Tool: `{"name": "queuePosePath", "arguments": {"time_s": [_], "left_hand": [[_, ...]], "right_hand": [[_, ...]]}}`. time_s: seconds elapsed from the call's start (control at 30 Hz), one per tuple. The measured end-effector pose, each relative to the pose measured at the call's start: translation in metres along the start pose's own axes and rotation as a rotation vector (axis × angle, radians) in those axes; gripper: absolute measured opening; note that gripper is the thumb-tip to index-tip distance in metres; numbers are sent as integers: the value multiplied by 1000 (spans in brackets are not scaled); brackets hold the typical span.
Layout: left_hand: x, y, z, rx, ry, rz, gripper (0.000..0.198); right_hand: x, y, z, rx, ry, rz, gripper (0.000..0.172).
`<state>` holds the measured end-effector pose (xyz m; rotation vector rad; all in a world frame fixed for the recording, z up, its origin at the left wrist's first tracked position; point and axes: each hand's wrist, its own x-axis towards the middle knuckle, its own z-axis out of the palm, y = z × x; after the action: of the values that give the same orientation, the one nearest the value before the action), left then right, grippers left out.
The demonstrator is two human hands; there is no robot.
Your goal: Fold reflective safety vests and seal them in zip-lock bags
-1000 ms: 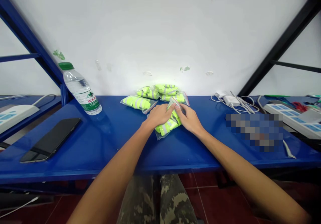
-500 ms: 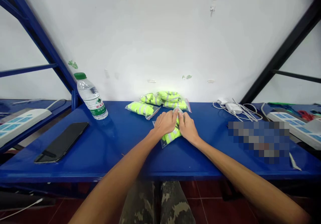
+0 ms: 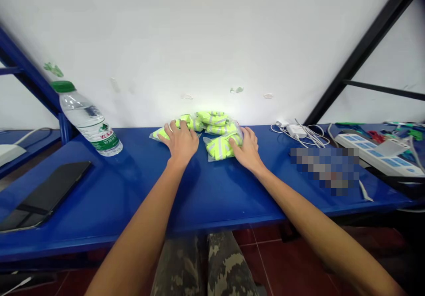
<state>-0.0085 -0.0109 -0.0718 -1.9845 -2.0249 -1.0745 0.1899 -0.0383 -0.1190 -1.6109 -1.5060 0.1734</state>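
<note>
From the head view, the open left hand [image 3: 181, 143] rests, fingers spread, on a clear bag of neon-yellow reflective garment [image 3: 162, 133], and the open right hand [image 3: 245, 150] presses against another bag [image 3: 221, 148], both at 12 o'clock on the blue desk [image 3: 206, 194]. A water bottle [image 3: 86, 119] stands at 10 o'clock, a charger [image 3: 296, 131] at 2 o'clock.

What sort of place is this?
Probably a small workroom or packing area, going by the blue metal bench against a bare wall, the plastic bags of reflective yellow vests piled on it, and the power strip and charger cables close by.
</note>
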Motion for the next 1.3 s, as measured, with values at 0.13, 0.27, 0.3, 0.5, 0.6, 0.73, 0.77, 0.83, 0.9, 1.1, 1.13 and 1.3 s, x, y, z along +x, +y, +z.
{"name": "queuePosePath", "arguments": {"time_s": [0.13, 0.27, 0.3, 0.5, 0.6, 0.73, 0.77, 0.83, 0.9, 1.1, 1.13, 1.3], "left_hand": [[-3, -8, 14, 0, -139, -90, 33], [-2, -9, 32, -64, -70, 61, 28], [-2, -10, 36, -94, -59, 105, 27], [-1, -9, 40, -196, -17, 148, 24], [-7, -2, 33, -170, 51, 121, 21], [-21, 12, 30, -220, 20, 331, 24], [-25, 16, 32, -232, -13, 399, 24], [-32, 21, 34, -233, -85, 507, 23], [-36, 25, 36, -214, -137, 558, 21], [-35, 25, 33, -187, -146, 507, 17], [-33, 24, 33, -183, -147, 492, 16], [-31, 25, 35, -180, -152, 454, 16]], "right_hand": [[-10, -6, -7, -108, -181, -271, 40], [-5, -1, -3, -101, -217, -304, 43], [-3, 1, 1, -101, -200, -298, 44], [14, 5, 22, 48, -33, -174, 45], [24, 13, 12, 313, 53, 77, 32], [31, 23, -12, 693, -128, 551, 17], [32, 23, -17, 761, -198, 613, 17], [33, 23, -24, 843, -290, 679, 16], [34, 22, -28, 882, -341, 729, 17], [34, 19, -38, 982, -424, 739, 20], [33, 19, -39, 982, -430, 735, 17], [31, 18, -40, 822, -417, 707, 17]]}}
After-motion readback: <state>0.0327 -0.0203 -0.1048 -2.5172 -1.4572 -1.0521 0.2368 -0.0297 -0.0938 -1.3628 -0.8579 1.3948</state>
